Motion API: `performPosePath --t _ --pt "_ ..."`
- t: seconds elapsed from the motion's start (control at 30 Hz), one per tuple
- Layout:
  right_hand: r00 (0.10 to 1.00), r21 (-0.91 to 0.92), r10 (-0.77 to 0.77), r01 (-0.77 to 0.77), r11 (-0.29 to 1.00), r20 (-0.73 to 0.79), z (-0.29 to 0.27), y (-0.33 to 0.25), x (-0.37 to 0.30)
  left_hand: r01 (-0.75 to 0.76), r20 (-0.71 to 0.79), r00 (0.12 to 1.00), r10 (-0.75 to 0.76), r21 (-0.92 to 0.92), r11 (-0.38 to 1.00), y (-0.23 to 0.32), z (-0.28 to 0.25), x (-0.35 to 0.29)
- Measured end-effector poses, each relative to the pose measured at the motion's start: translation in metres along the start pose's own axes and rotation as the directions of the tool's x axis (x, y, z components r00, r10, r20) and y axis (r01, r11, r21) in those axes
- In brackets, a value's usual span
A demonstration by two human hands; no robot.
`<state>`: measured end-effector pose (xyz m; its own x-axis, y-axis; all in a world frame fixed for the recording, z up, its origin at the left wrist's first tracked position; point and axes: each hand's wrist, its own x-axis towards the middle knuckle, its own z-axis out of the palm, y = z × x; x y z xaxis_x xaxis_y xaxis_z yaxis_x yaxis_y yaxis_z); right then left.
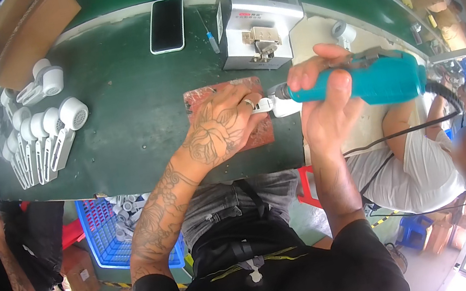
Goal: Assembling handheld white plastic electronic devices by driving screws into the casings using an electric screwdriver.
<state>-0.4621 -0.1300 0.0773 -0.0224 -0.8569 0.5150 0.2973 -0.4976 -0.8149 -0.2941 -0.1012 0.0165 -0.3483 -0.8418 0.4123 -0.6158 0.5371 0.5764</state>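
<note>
My left hand (222, 124) is closed around a white handheld shower head (285, 106), holding it down over a worn red mat (261, 134) at the table's front edge. My fingers cover part of the piece. In my right hand (327, 113) is a teal electric screwdriver (389, 79), held level, its tip pointing left at the white piece. Whether the tip touches it, I cannot tell. A black cord runs from the tool's right end. Several similar white shower heads (51, 140) lie side by side at the left.
Behind the mat stands a grey-white machine (265, 15). A phone (167, 26) and a small blue-handled screwdriver (212, 42) lie left of it. Another white shower head (344, 32) lies at right. A blue crate (101, 231) of white parts is below the table. People are at both sides.
</note>
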Motion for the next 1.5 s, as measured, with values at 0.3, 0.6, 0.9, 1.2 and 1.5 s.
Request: performPosePath --t 0.3,0.6,0.9,1.2,1.5 --pt "0.993 -0.256 0.083 -0.103 0.961 -0.088 0.012 0.023 0.053 0.054 0.126 0.991 -0.055 0.011 0.999 -0.019 -0.017 0.023" --pt "0.999 -0.334 0.0 0.013 0.943 0.038 0.017 0.051 0.069 0.121 0.18 0.977 -0.11 -0.052 0.991 -0.027 -0.007 0.022" --pt "0.992 -0.338 0.123 -0.12 0.934 -0.013 0.013 0.04 0.057 0.104 0.162 0.982 -0.093 -0.062 0.993 -0.032 -0.006 0.022" --pt "0.989 -0.305 0.141 -0.12 0.945 0.049 0.012 0.024 0.032 0.1 0.171 0.981 -0.089 -0.06 0.993 -0.029 -0.009 0.024" --pt "0.982 -0.245 0.183 -0.168 0.955 0.039 0.004 0.041 0.021 0.078 0.151 0.986 -0.069 -0.055 0.995 -0.031 -0.003 0.022"
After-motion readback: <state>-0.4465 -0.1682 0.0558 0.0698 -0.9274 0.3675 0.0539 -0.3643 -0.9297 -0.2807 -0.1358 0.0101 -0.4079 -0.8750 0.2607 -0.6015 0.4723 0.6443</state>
